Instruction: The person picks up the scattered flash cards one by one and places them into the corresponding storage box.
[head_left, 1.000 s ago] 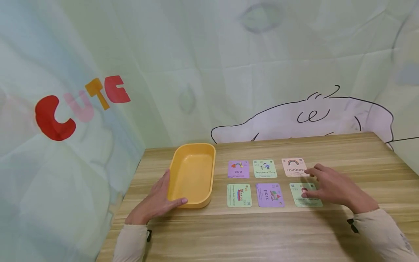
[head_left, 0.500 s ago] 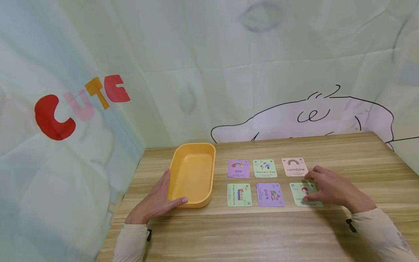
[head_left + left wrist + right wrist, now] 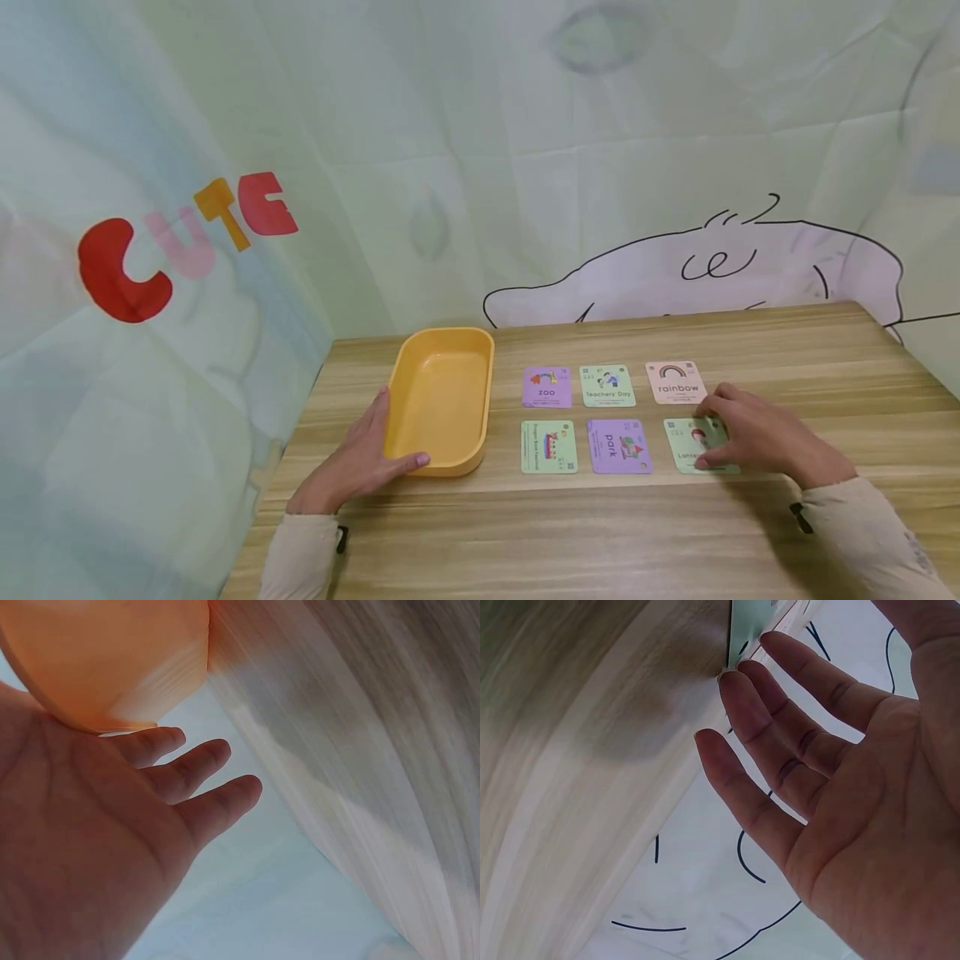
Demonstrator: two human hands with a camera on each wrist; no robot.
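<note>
At the left of the table is a yellow tray (image 3: 441, 400) with nothing in it. My left hand (image 3: 360, 467) rests along its left and near sides, fingers spread and thumb at the near rim; the left wrist view shows the loose fingers (image 3: 202, 769) beside the tray wall. On the right, my right hand (image 3: 761, 437) reaches over the green Lantern Festival card (image 3: 678, 442), which lies flat. Its thumb is over the card's lower part and its fingertips are at the upper right edge. The right wrist view shows relaxed fingers (image 3: 742, 709) close to a pale green card edge (image 3: 746, 622).
Above the Lantern Festival card lies the rainbow card (image 3: 671, 383). Left of these are the zoo card (image 3: 547, 387), Teachers' Day card (image 3: 607, 387), Dragon Boat Festival card (image 3: 549, 447) and park card (image 3: 619, 447). A printed curtain (image 3: 450, 167) hangs behind the wooden table (image 3: 570, 533).
My right hand has drawn back slightly from the rainbow card, its fingertips now at the Lantern Festival card's upper right edge. The left hand, tray and cards have stayed in place.
</note>
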